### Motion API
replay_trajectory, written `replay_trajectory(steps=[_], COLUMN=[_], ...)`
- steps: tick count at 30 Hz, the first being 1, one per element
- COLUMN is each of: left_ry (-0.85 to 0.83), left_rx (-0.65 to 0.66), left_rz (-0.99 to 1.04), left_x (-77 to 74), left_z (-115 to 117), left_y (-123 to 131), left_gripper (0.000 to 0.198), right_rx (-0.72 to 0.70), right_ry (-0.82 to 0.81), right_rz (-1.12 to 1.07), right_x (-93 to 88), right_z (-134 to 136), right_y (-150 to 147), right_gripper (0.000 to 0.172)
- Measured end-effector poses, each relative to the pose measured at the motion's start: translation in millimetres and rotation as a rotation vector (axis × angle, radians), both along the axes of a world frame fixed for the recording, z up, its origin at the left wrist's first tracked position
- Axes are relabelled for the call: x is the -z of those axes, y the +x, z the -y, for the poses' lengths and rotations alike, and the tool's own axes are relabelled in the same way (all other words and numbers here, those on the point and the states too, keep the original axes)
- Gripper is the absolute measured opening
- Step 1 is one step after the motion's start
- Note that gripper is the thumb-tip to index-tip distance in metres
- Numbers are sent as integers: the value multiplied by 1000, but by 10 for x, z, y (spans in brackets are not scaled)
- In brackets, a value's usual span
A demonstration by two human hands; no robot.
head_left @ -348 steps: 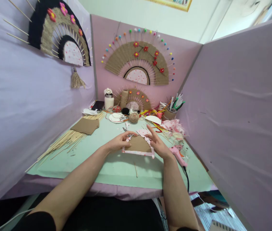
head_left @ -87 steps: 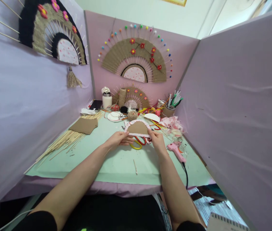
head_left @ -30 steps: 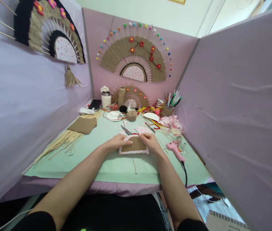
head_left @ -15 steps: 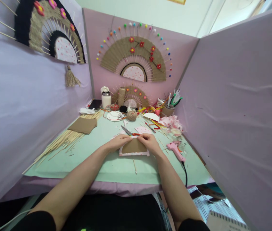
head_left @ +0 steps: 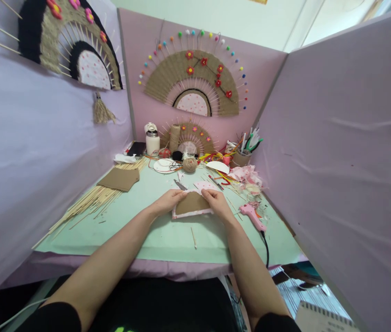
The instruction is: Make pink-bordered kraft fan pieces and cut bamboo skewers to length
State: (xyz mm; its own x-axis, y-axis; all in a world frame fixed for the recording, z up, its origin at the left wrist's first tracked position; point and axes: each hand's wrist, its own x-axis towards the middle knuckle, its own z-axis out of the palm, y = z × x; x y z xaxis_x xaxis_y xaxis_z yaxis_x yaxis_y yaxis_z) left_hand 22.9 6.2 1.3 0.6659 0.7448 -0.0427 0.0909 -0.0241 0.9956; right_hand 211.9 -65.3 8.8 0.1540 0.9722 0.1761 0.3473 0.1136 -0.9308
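Note:
Between my two hands is a brown cardboard half-circle point(head_left: 192, 204) edged with white-and-pink fabric, held just above the table. My left hand point(head_left: 170, 201) pinches its left upper edge. On the opposite side, my right hand point(head_left: 215, 203) grips the right upper edge with thumb and fingers. Behind the piece the scissors point(head_left: 180, 185) lie partly covered, only the blades showing. A scrap of dotted fabric point(head_left: 206, 186) rests just beyond my right fingers. A short thin stick point(head_left: 194, 238) lies on the table in front of the piece.
A pink glue gun point(head_left: 253, 216) with a black cord lies to the right. Bamboo sticks point(head_left: 88, 203) and a cardboard piece point(head_left: 119, 179) are at the left. Along the back stand a white bottle point(head_left: 153, 142), a twine ball point(head_left: 190, 164) and a tool holder point(head_left: 242, 158). Walls enclose three sides.
My hands have moved slightly apart along the top edge, and the cardboard piece has risen and tilted a little. It now covers the scissors' orange handles.

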Motion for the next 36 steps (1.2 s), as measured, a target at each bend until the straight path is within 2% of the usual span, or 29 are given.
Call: replay_trajectory(steps=[2,4,7,9,13,16,20,24,29,36], left_ry=[-67,-164,-305,-343,-325,-314,-355,-387,-368,-389], left_rx=[-69,-75,29,91,66,15,-3,56,-25,-22], left_rz=[71,122,150,153,194,227,222,222,244,299], left_x=[24,26,11,18,89,113,34,-50,-59,-54], left_z=[-17,-12,10,5,-68,-108,-65,-13,-33,-48], left_y=[18,24,3,-19,-38,-35,-46,-68,-77,-83], left_gripper=[49,51,50,47,42,40,42,43,40,37], right_rx=[26,60,121,140,150,144,147,125,127,108], right_ry=[21,44,71,63,19,33,86,57,79,130], right_rz=[6,12,7,-9,-62,-92,-77,-92,-163,-170], right_x=[21,36,47,46,24,5,10,33,51,71], right_z=[-23,-37,-45,-46,-37,-24,-23,-45,-61,-67], right_y=[37,59,68,69,80,95,100,79,69,69], right_gripper=[45,43,42,44,53,51,45,44,43,42])
